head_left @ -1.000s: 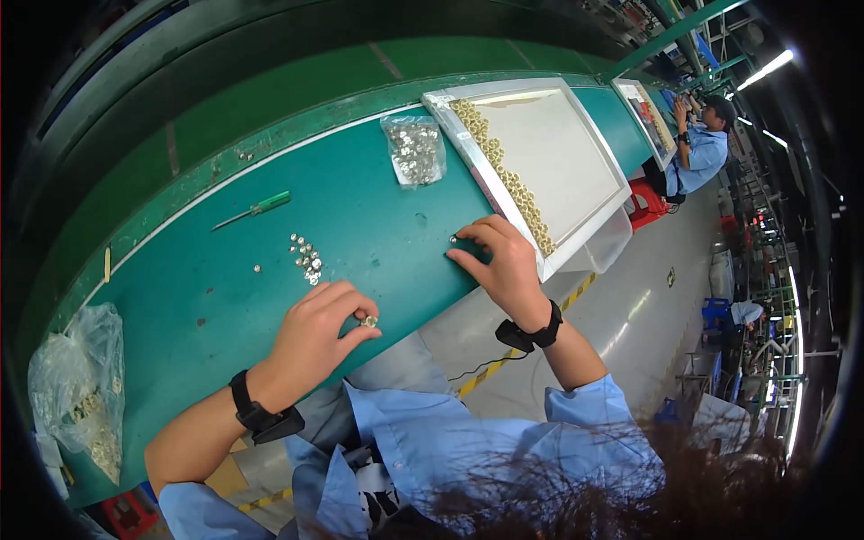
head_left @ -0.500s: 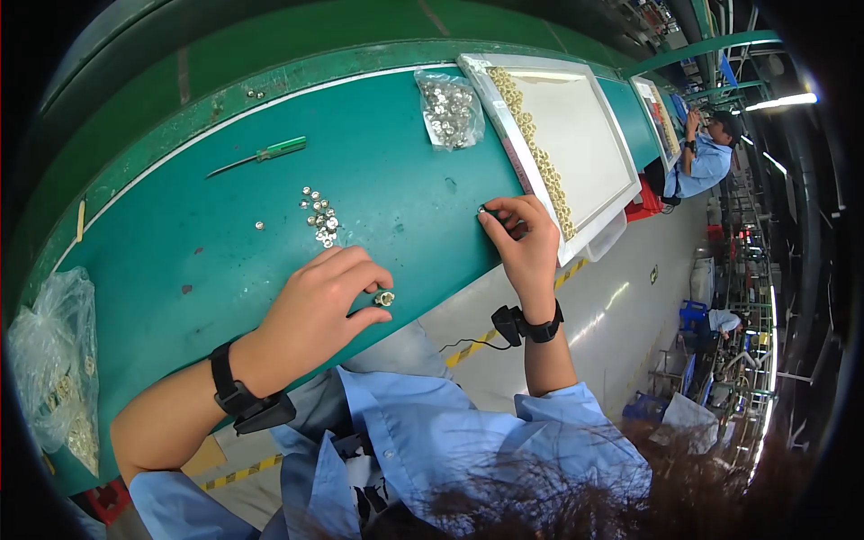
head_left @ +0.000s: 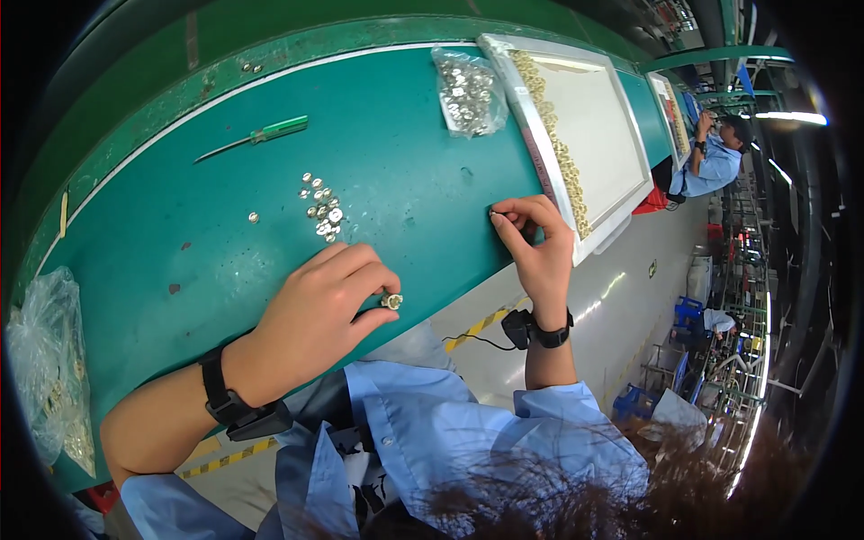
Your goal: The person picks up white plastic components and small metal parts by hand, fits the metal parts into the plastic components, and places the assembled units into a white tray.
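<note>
Between the thumb and fingers of my left hand is a small brass-coloured metal fitting, its open end facing right. My right hand pinches a tiny silvery part at the fingertips; its exact kind is too small to make out. Both hands are above the near edge of the green tabletop. Beyond my left hand lies a loose cluster of small round silvery metal parts, with a single round part off to its left.
A green-handled screwdriver lies farther back. Near a clear bag of metal parts stands a white-framed tray with rows of brass-coloured fittings. Another plastic bag is at far left. A co-worker sits at far right.
My left fingers have closed in around the brass-coloured fitting. My right hand has shifted slightly right, still pinching its tiny part. The whole view has moved a little.
</note>
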A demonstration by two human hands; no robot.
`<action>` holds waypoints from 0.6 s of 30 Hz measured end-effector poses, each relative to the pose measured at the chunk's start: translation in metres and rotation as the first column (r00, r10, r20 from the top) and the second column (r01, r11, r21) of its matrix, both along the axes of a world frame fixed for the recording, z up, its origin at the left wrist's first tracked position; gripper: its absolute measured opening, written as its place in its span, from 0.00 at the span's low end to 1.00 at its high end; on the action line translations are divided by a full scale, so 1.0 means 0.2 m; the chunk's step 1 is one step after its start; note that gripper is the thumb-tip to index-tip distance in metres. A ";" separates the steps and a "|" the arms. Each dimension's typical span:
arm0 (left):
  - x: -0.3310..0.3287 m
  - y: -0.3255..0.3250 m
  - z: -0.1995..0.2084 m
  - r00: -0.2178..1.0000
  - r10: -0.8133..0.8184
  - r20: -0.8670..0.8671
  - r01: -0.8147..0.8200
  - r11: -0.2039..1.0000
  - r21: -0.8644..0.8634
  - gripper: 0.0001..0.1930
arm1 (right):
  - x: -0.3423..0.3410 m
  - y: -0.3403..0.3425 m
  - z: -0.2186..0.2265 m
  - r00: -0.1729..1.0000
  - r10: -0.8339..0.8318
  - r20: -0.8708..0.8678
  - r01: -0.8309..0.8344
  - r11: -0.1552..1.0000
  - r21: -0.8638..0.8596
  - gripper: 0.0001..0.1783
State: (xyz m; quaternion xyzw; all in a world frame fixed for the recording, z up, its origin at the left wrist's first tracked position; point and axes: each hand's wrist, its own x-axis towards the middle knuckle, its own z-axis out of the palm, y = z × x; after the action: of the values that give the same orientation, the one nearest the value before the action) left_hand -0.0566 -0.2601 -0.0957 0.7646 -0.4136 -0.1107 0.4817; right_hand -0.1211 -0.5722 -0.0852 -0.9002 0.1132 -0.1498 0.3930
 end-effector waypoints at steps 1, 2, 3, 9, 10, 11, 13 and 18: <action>0.00 -0.01 0.00 1.000 -0.003 0.006 0.003 1.000 -0.005 0.15 | -0.02 0.02 0.02 1.000 0.003 -0.010 -0.003 1.000 0.009 0.07; 0.01 0.00 -0.01 1.000 -0.004 0.013 0.004 1.000 -0.005 0.14 | -0.04 0.08 0.05 0.997 0.076 0.010 -0.076 0.997 0.022 0.08; 0.01 0.00 -0.01 1.000 0.000 0.003 0.000 1.000 0.012 0.14 | -0.07 0.13 0.09 0.989 0.146 0.031 -0.147 0.989 0.035 0.09; 0.02 -0.02 0.00 1.000 0.007 0.012 -0.008 1.000 0.026 0.14 | -0.10 0.37 0.16 0.882 0.470 0.036 -0.471 0.882 0.004 0.14; 0.01 -0.02 0.00 1.000 0.019 0.024 -0.020 1.000 0.020 0.14 | -0.09 0.38 0.15 0.879 0.477 0.027 -0.477 0.879 -0.011 0.14; 0.01 -0.02 0.00 1.000 0.014 0.014 -0.014 0.999 0.036 0.14 | -0.08 0.38 0.13 0.875 0.484 0.018 -0.483 0.875 -0.026 0.14; 0.02 -0.03 0.01 1.000 0.012 0.021 -0.012 0.999 0.038 0.14 | -0.07 0.38 0.10 0.873 0.488 0.006 -0.488 0.872 -0.035 0.15; 0.01 -0.03 0.00 0.999 0.022 0.028 -0.023 0.999 0.038 0.15 | -0.07 0.39 0.06 0.858 0.506 0.087 -0.502 0.862 -0.068 0.17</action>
State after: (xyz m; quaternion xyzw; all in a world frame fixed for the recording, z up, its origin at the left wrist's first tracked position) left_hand -0.0540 -0.2654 -0.0957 0.7799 -0.4092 -0.1026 0.4624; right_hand -0.1358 -0.4937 -0.0732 -0.8978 -0.1497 -0.0899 0.4042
